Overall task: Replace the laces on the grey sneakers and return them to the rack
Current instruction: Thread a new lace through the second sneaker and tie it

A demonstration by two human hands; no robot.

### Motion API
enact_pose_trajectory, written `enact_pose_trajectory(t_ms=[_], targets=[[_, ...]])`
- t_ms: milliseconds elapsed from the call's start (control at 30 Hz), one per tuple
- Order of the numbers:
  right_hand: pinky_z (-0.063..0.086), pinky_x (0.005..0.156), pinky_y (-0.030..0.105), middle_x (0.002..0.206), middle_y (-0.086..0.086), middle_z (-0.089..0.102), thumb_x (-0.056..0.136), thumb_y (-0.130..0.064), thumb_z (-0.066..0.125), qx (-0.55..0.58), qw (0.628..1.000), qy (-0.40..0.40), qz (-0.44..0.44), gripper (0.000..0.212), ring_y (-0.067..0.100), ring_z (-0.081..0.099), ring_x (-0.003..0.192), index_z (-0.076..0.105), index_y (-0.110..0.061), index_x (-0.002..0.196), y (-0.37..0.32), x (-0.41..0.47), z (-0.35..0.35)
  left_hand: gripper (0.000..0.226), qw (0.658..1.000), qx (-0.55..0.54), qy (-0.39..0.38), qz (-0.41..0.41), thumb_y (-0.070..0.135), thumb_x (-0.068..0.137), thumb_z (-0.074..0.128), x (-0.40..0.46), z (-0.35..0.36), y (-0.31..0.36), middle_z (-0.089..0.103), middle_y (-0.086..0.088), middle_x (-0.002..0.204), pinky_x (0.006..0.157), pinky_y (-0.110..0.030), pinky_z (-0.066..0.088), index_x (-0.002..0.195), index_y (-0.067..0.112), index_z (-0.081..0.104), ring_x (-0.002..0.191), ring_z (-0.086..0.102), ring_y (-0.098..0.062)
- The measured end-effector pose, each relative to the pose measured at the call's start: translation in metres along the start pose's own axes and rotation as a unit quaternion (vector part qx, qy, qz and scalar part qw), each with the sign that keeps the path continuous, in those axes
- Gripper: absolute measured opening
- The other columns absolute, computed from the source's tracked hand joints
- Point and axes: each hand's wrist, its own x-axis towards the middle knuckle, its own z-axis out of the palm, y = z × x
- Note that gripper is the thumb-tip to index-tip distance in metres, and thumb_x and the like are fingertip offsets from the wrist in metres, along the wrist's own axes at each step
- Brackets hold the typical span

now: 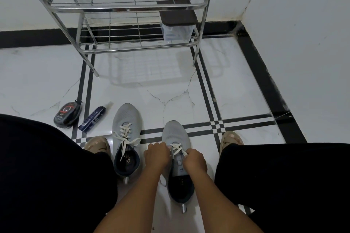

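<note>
Two grey sneakers stand on the tiled floor between my knees, toes pointing away. The left sneaker carries a white lace tied loosely, its ends trailing into the opening. On the right sneaker a white lace crosses only the lower eyelets. My left hand pinches the lace at the shoe's left side. My right hand pinches the lace end at the right eyelets. The metal shoe rack stands ahead against the wall.
A clear box with a dark lid sits on the rack's lower shelf at right. A shoe polish tin and a dark blue spray bottle lie on the floor at left. My sandalled feet flank the sneakers. A wall rises close at right.
</note>
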Motion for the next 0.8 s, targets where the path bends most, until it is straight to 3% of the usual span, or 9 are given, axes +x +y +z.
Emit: enact_pose_trajectory(t_ms=[100, 167, 200, 300, 367, 433, 533, 700, 800], targets=[[0.047, 0.075, 0.029, 0.116, 0.008, 0.062, 0.093, -0.022, 0.049, -0.004, 1.000, -0.006, -0.003, 0.027, 0.027, 0.060, 0.104, 0.063, -0.016, 0.115, -0.002, -0.003, -0.003, 0.037, 0.990, -0.109, -0.081, -0.050, 0.036, 0.096, 0.042, 0.007, -0.017, -0.001, 0.061, -0.011, 0.121, 0.091, -0.032, 0.043, 0.113, 0.011, 0.063, 0.107, 0.057, -0.026], [0.049, 0.079, 0.031, 0.116, 0.007, 0.062, 0.092, -0.024, 0.049, -0.007, 1.000, 0.000, -0.005, 0.027, 0.026, 0.059, 0.105, 0.063, -0.016, 0.114, -0.005, -0.006, -0.006, 0.018, 0.960, -0.242, -0.119, -0.077, 0.028, 0.089, 0.059, 0.006, -0.034, 0.003, 0.063, -0.010, 0.103, 0.072, -0.026, 0.046, 0.089, 0.011, 0.065, 0.080, 0.059, -0.019], [0.049, 0.080, 0.032, 0.116, 0.006, 0.062, 0.092, -0.024, 0.048, -0.008, 1.000, 0.008, -0.011, 0.027, 0.026, 0.059, 0.105, 0.063, -0.017, 0.113, -0.008, -0.008, -0.008, 0.015, 0.939, -0.311, -0.117, -0.084, 0.025, 0.086, 0.064, 0.003, -0.043, 0.005, 0.062, -0.008, 0.099, 0.070, -0.027, 0.046, 0.084, 0.009, 0.066, 0.079, 0.059, -0.019], [0.046, 0.076, 0.029, 0.114, 0.004, 0.062, 0.093, -0.024, 0.046, 0.030, 0.999, 0.029, -0.030, 0.025, 0.024, 0.058, 0.103, 0.064, -0.016, 0.109, -0.020, -0.014, -0.020, 0.036, 0.873, -0.471, -0.096, -0.082, 0.025, 0.073, 0.073, -0.005, -0.061, 0.003, 0.067, -0.009, 0.111, 0.082, -0.033, 0.043, 0.100, 0.001, 0.072, 0.105, 0.060, -0.023], [0.044, 0.070, 0.025, 0.108, 0.002, 0.062, 0.092, -0.020, 0.048, 0.111, 0.993, 0.017, -0.046, 0.022, 0.021, 0.058, 0.096, 0.065, -0.017, 0.105, -0.029, -0.018, -0.030, 0.034, 0.829, -0.544, -0.087, -0.097, 0.018, 0.076, 0.074, -0.012, -0.069, 0.005, 0.065, -0.007, 0.114, 0.076, -0.027, 0.039, 0.105, 0.001, 0.072, 0.103, 0.056, -0.022], [0.043, 0.066, 0.023, 0.103, 0.000, 0.063, 0.090, -0.016, 0.052, 0.220, 0.973, -0.010, -0.064, 0.018, 0.017, 0.057, 0.091, 0.066, -0.020, 0.100, -0.037, -0.025, -0.040, 0.029, 0.809, -0.574, -0.079, -0.097, 0.017, 0.077, 0.075, -0.014, -0.074, 0.004, 0.065, -0.005, 0.115, 0.071, -0.024, 0.043, 0.102, 0.003, 0.072, 0.099, 0.058, -0.022], [0.046, 0.070, 0.023, 0.105, 0.004, 0.068, 0.088, -0.013, 0.059, 0.371, 0.921, -0.090, -0.071, 0.015, 0.014, 0.060, 0.092, 0.069, -0.022, 0.094, -0.045, -0.035, -0.048, 0.020, 0.789, -0.604, -0.069, -0.082, 0.021, 0.087, 0.068, -0.026, -0.082, 0.007, 0.068, -0.006, 0.104, 0.051, -0.016, 0.048, 0.098, 0.006, 0.073, 0.083, 0.062, -0.018], [0.046, 0.077, 0.026, 0.096, 0.000, 0.067, 0.089, -0.021, 0.064, 0.429, 0.878, -0.181, -0.107, 0.015, 0.014, 0.058, 0.090, 0.070, -0.017, 0.102, -0.048, -0.047, -0.047, 0.015, 0.778, -0.623, -0.054, -0.065, 0.026, 0.088, 0.065, -0.031, -0.087, 0.009, 0.071, -0.008, 0.100, 0.076, -0.033, 0.047, 0.081, 0.016, 0.075, 0.097, 0.063, -0.024], [0.044, 0.080, 0.028, 0.090, -0.001, 0.067, 0.090, -0.026, 0.064, 0.429, 0.878, -0.186, -0.104, 0.009, 0.014, 0.058, 0.089, 0.068, -0.018, 0.090, -0.047, -0.049, -0.048, 0.015, 0.770, -0.634, -0.036, -0.069, 0.021, 0.089, 0.064, -0.030, -0.086, 0.007, 0.069, -0.010, 0.093, 0.077, -0.036, 0.051, 0.080, 0.014, 0.074, 0.085, 0.062, -0.022]])
